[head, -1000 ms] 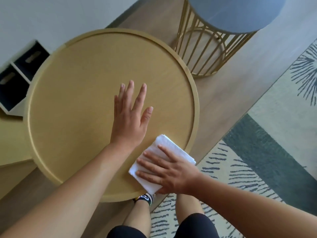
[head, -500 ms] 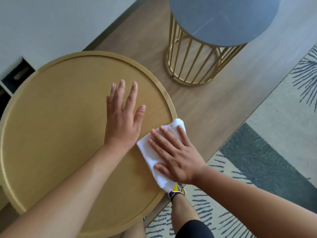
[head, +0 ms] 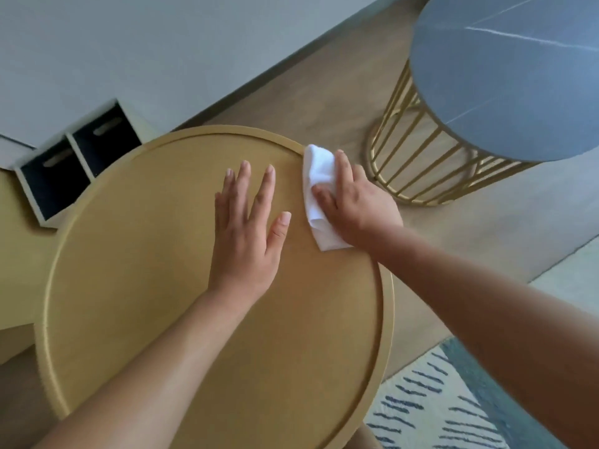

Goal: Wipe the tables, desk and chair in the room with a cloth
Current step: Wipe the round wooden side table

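A round yellow wooden table with a raised rim fills the lower left of the head view. My left hand lies flat on its top, fingers straight and spread. A folded white cloth sits at the table's far right rim. My right hand presses down on it with flat fingers, the hand hanging partly over the rim. A second round table with a grey-blue top and a gold wire frame stands to the upper right on the floor.
A white shelf unit with two dark bins stands against the grey wall behind the yellow table. Wooden floor runs between the two tables. A patterned rug lies at the lower right.
My right hand has slid the cloth along the table's right rim from the near edge toward the far edge. My left hand stays flat on the top. The view has shifted.
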A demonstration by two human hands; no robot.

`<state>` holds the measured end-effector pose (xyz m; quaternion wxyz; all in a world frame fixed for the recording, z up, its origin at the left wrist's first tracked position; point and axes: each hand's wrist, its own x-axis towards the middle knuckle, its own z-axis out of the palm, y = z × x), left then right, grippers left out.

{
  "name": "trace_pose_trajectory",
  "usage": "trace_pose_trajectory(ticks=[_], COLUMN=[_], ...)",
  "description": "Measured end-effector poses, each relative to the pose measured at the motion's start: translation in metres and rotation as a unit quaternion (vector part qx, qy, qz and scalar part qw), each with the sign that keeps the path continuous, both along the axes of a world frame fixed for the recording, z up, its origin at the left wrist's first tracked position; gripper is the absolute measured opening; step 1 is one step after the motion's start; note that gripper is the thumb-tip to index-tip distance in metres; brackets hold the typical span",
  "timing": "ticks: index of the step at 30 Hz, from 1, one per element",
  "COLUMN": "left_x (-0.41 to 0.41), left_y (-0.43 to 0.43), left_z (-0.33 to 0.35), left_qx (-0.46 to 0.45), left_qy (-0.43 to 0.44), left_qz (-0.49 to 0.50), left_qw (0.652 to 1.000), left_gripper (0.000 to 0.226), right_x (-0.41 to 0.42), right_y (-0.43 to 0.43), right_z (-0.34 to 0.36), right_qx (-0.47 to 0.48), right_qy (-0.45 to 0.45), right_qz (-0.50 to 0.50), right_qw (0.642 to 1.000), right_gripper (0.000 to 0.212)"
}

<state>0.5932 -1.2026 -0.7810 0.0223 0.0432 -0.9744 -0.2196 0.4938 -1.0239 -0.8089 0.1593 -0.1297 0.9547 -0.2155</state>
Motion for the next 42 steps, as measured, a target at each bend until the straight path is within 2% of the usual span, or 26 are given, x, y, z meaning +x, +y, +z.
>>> trace_pose_trajectory(ticks=[2, 4, 6, 8, 12, 15, 20, 26, 31, 36, 39, 42], left_x=[0.001, 0.008, 0.016, 0.029, 0.056, 0.08, 0.122, 0.174, 0.213, 0.246, 0.256, 0.261], left_y=[-0.014, -0.033, -0.049, -0.07, -0.105, -0.133, -0.173, -0.224, -0.258, -0.275, -0.275, -0.274], left_z=[0.001, 0.001, 0.001, 0.002, 0.003, 0.002, 0.006, 0.017, 0.021, 0.027, 0.034, 0.039], left_qx=[0.001, 0.002, 0.002, 0.001, -0.008, -0.005, 0.014, 0.038, 0.051, 0.058, 0.059, 0.056], left_qy=[-0.001, -0.005, -0.009, -0.013, -0.019, -0.015, -0.006, 0.019, 0.029, 0.037, 0.038, 0.041], left_qz=[0.022, 0.048, 0.07, 0.097, 0.137, 0.166, 0.216, 0.265, 0.299, 0.318, 0.311, 0.291], left_qw=[1.0, 0.999, 0.998, 0.995, 0.99, 0.986, 0.976, 0.963, 0.953, 0.946, 0.948, 0.954], left_gripper=[0.061, 0.061, 0.061, 0.061, 0.061, 0.06, 0.06, 0.061, 0.058, 0.058, 0.06, 0.061], right_x=[-0.023, -0.039, -0.051, -0.062, -0.075, -0.072, -0.047, 0.029, 0.109, 0.207, 0.259, 0.293], right_y=[-0.023, -0.05, -0.072, -0.103, -0.161, -0.209, -0.289, -0.38, -0.409, -0.402, -0.383, -0.357], right_z=[0.009, 0.018, 0.022, 0.015, -0.002, -0.005, -0.002, -0.001, 0.006, 0.02, 0.02, 0.013], right_qx=[0.033, 0.067, 0.109, 0.136, 0.125, 0.142, 0.13, 0.121, 0.131, 0.117, 0.043, -0.009], right_qy=[0.021, 0.059, 0.087, 0.096, 0.099, 0.129, 0.124, 0.139, 0.134, 0.11, 0.105, 0.103], right_qz=[0.034, 0.111, 0.152, 0.159, 0.125, 0.183, 0.276, 0.393, 0.492, 0.571, 0.581, 0.585], right_qw=[0.999, 0.99, 0.978, 0.973, 0.979, 0.964, 0.944, 0.901, 0.85, 0.805, 0.806, 0.804], right_gripper=[0.055, 0.037, 0.032, 0.036, 0.051, 0.052, 0.051, 0.057, 0.064, 0.076, 0.071, 0.074])
